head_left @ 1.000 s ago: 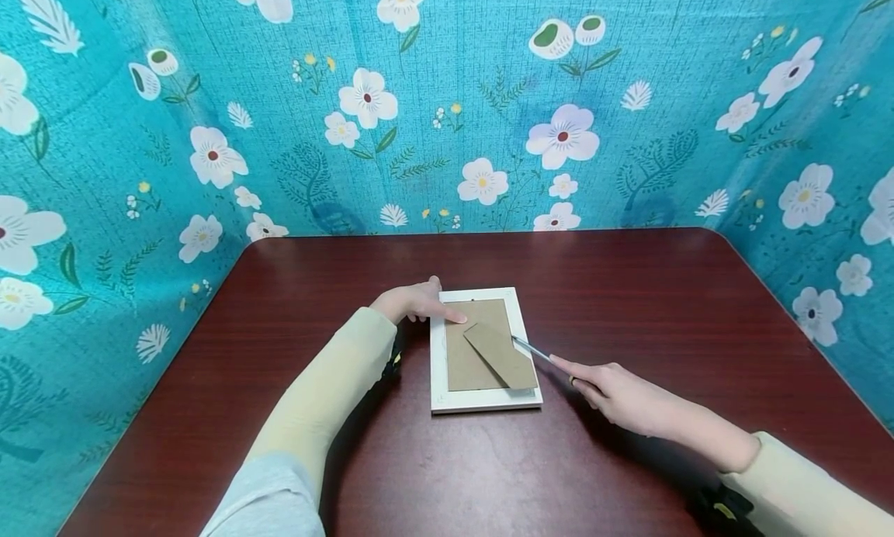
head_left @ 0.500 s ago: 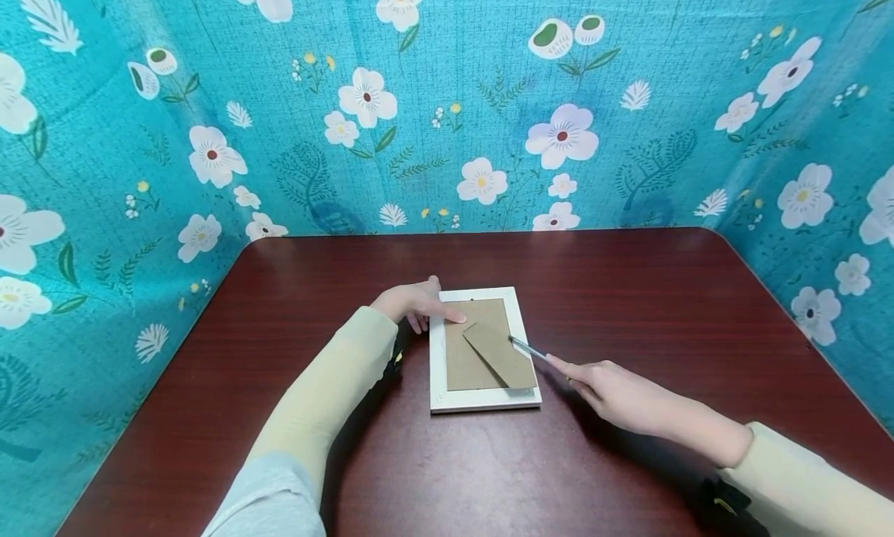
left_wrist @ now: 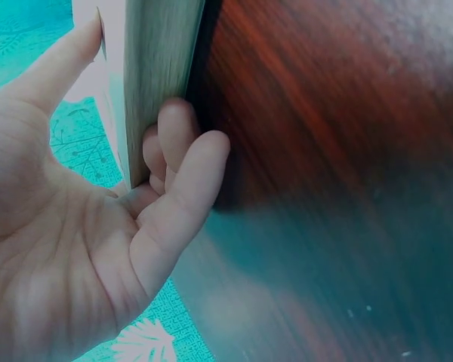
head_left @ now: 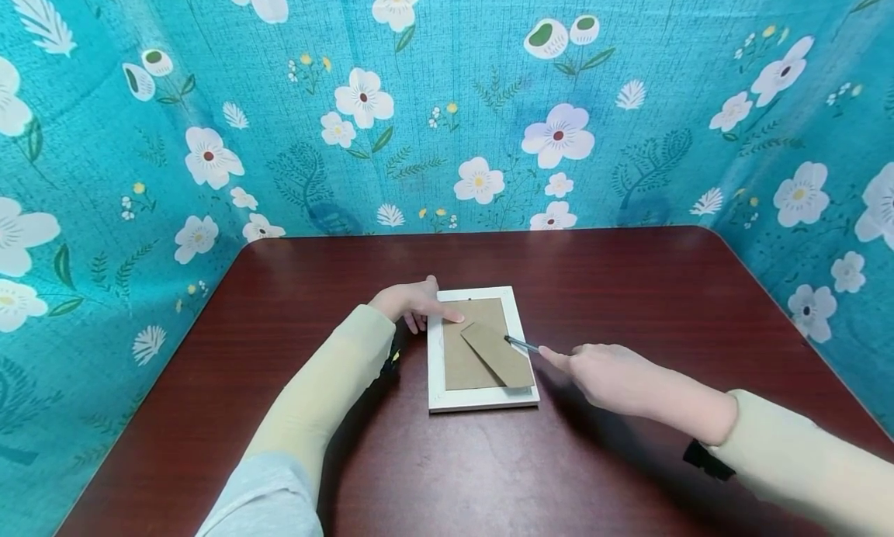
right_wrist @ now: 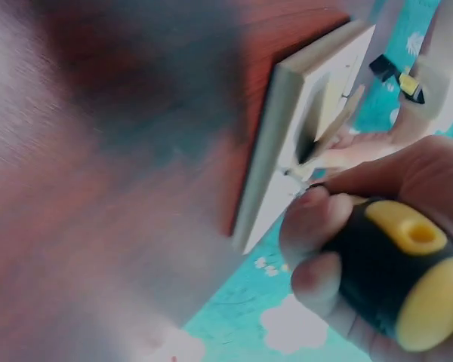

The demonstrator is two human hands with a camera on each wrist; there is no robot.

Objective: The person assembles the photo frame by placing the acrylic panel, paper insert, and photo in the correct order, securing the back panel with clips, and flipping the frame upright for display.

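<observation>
A white picture frame (head_left: 436, 358) lies back side up on the table, with a brown backing board (head_left: 457, 366) inside it. The brown stand flap (head_left: 499, 358) slants across the board, partly raised. My left hand (head_left: 412, 300) holds the frame's left edge, thumb over the backing and other fingers curled against the side, as the left wrist view shows. My right hand (head_left: 615, 378) grips a screwdriver by its black and yellow handle (right_wrist: 392, 264). The screwdriver's shaft (head_left: 522, 344) reaches over the frame's right border, its tip by the backing's edge; contact is unclear.
The dark red-brown wooden table (head_left: 335, 265) has rounded far corners. A turquoise flowered cloth (head_left: 419, 133) hangs behind it and along both sides. Black straps with devices (head_left: 708, 459) sit at the wrists.
My right hand has turned over slightly, knuckles more upward, and shifted a little up and left. The screwdriver tip has moved slightly left. The left hand and frame stay in place.
</observation>
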